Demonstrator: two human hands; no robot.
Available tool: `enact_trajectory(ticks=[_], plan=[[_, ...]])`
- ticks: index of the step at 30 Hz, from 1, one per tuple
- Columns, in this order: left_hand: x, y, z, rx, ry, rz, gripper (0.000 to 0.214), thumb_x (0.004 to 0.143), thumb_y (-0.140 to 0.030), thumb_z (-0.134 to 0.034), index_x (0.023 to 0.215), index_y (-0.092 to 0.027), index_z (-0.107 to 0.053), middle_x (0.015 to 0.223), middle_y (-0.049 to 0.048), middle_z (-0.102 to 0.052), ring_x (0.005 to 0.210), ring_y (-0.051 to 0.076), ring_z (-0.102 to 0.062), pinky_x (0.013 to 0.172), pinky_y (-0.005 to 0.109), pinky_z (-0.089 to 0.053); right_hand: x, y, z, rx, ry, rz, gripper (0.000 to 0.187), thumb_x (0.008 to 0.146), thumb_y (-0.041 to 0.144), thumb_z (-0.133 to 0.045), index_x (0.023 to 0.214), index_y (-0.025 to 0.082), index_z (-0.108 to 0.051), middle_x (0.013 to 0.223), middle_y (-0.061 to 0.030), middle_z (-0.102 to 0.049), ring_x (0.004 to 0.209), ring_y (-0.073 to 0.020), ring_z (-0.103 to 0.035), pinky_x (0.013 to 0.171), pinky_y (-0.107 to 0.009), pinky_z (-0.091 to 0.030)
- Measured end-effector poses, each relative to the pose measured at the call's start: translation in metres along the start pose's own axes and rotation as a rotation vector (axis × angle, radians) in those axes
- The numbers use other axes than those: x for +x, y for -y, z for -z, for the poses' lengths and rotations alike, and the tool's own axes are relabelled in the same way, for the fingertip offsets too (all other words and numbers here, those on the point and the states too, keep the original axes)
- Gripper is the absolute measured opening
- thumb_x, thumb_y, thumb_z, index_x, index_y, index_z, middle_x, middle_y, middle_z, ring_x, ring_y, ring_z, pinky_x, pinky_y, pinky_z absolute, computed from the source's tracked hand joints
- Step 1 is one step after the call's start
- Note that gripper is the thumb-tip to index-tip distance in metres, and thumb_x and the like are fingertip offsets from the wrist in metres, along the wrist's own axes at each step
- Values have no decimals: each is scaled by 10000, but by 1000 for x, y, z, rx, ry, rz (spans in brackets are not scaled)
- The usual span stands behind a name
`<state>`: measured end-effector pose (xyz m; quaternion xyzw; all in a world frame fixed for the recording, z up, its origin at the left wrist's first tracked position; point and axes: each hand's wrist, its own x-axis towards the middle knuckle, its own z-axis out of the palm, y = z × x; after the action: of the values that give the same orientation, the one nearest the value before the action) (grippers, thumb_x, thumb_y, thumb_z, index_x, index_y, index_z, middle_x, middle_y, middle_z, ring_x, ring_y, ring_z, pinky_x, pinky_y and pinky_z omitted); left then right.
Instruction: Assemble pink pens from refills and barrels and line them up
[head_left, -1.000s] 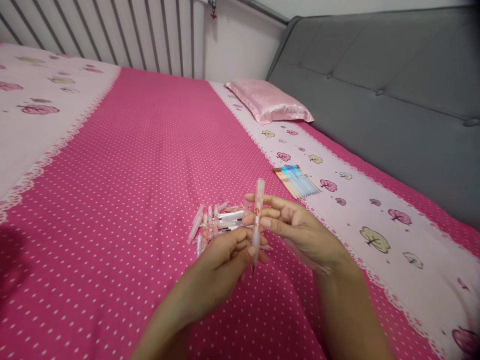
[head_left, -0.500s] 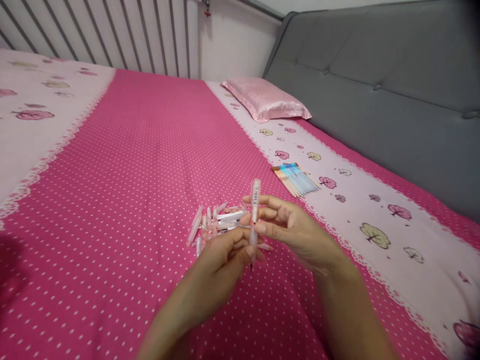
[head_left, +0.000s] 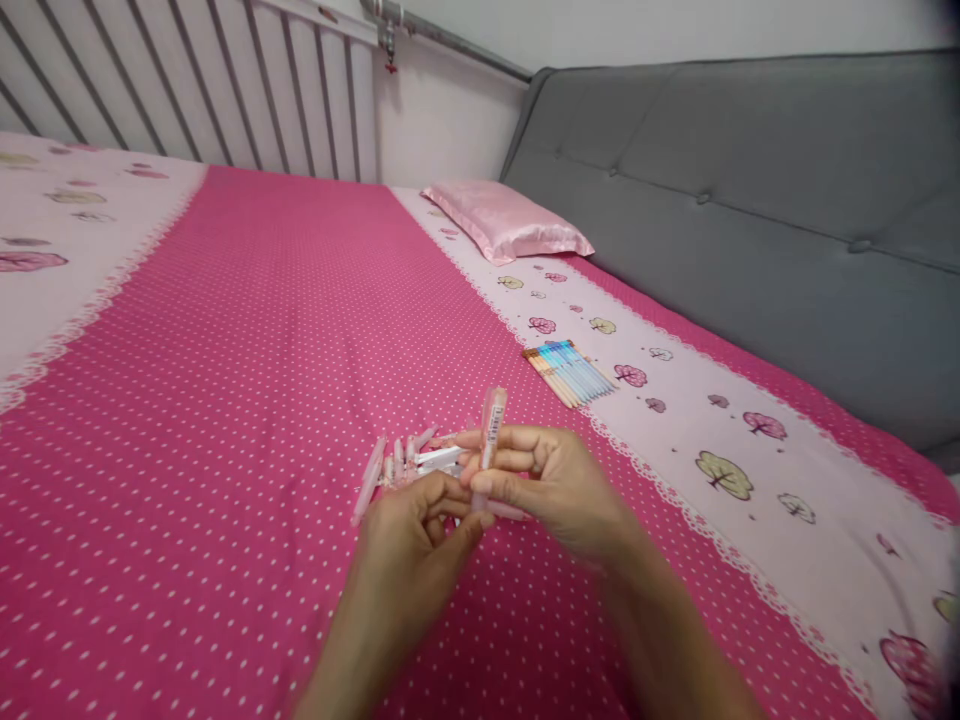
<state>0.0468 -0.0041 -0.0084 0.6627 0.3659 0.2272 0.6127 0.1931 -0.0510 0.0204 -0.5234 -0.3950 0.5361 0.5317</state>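
A clear pink pen (head_left: pixel 492 424) stands almost upright between my two hands above the bed. My right hand (head_left: pixel 544 484) has its fingers closed round the pen's barrel. My left hand (head_left: pixel 411 525) pinches the pen's lower end from below. Just behind my hands a small heap of similar clear pink pens (head_left: pixel 409 464) lies on the pink dotted bedsheet (head_left: pixel 247 380).
A row of blue and orange pens (head_left: pixel 570 372) lies on the sheet's pale border to the right. A pink satin pillow (head_left: pixel 504 219) rests further back. A grey padded headboard (head_left: pixel 735 200) runs along the right side, and a striped wall is behind.
The view has tilted up and shifted, so the hands sit lower in the picture. Both hands have drawn closer together on the pen, whose lower tip is now covered by my left fingers.
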Motion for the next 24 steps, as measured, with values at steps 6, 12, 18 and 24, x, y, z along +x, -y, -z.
enact_trajectory(ticks=[6, 12, 18, 24], plan=[[0, -3, 1, -70, -26, -18, 182, 743, -355, -632, 743, -173, -622, 564, -31, -536, 468, 82, -427, 436, 186, -314, 1, 1, -4, -7, -2, -44, 409, 694, 261, -766, 1072, 179, -634, 983, -74, -707, 911, -199, -675, 818, -352, -537], [1, -1, 0, -83, -168, 54, 252, 703, -411, -674, 773, -172, -640, 596, -4, -604, 445, 84, -416, 419, 195, -293, -4, -2, -9, -220, -30, 54, 231, 763, 271, -699, 959, 166, -637, 910, -56, -687, 864, -177, -658, 789, -332, -531], [-2, -3, -1, 161, -218, -38, 375, 682, -458, -702, 959, -205, -685, 630, 2, -622, 444, 91, -366, 427, 217, -305, -11, 9, -3, -326, -103, 83, 131, 849, 288, -586, 908, 174, -611, 862, -54, -683, 760, -159, -654, 685, -311, -533], [1, 2, 10, 118, -339, 24, 420, 715, -513, -647, 971, -181, -673, 639, 14, -600, 503, 126, -466, 441, 221, -325, -13, 22, 51, -903, -647, 56, 137, 829, 292, -593, 915, 202, -652, 842, -54, -700, 779, -205, -654, 747, -358, -491]])
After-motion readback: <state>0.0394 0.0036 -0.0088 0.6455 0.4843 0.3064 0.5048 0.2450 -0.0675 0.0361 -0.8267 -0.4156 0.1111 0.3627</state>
